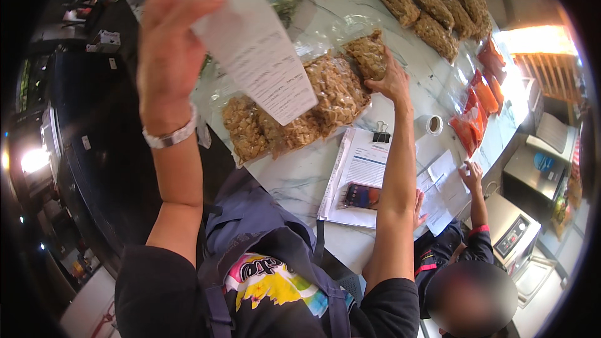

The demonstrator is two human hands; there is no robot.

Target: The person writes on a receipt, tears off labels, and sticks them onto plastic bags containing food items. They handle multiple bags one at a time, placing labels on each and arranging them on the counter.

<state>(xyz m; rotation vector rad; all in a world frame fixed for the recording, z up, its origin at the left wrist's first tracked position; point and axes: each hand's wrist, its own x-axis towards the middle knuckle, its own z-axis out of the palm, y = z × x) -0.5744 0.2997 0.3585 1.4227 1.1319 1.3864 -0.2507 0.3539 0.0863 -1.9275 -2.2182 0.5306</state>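
My left hand point(168, 56) is raised at the upper left, its fingers closed on a long white printed sheet of paper point(266, 56). The sheet hangs over large clear plastic bags of light-brown, chip-like food point(338, 94) and hides part of them. My right hand point(393, 78) reaches across the table and grips the right side of a smaller clear bag of brown food pieces point(363, 53). That bag lies against the far right end of the larger ones. A bag with green leaves point(285, 3) shows partly behind the sheet.
Several filled bags point(435, 37) and red-orange packets point(472, 116) lie along the marble-patterned table's far and right sides. A tape roll point(432, 125), a binder clip point(381, 132) and a phone point(362, 196) on papers are near my right forearm. At right, a co-worker's hand point(471, 176) touches papers point(441, 188).
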